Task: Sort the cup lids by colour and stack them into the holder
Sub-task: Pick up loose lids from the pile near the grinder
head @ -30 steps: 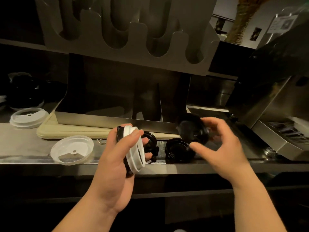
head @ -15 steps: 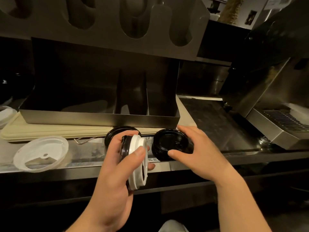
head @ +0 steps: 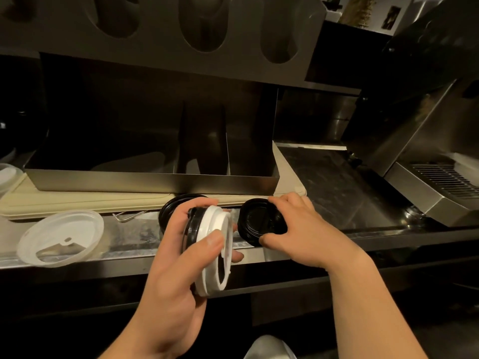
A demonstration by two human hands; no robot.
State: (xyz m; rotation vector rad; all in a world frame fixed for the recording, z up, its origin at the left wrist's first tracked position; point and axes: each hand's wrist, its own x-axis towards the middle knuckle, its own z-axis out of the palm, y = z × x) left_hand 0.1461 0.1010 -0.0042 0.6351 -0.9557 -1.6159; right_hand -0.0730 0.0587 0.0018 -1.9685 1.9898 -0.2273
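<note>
Right hand [head: 303,229]: you are pinching the black lid [head: 256,221], thumb and fingers curled round it; it is lying flat on the steel counter [head: 134,234].
Left hand [head: 176,263]: you are gripping a mixed stack [head: 216,224] of black and white lids on edge.
Deciding relation: the holder [head: 155,183] is standing just behind both hands, your right hand sitting nearer its narrow compartments.
Surface: a clear lid [head: 61,239] is lying well left.
Room: a steel machine [head: 427,198] is crowding your right.

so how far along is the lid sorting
Done: no lids visible in the holder. In hand: left hand holds a white lid with a black one; right hand grips a black lid on the counter. Left: the translucent lid and a second black lid lie loose.
</note>
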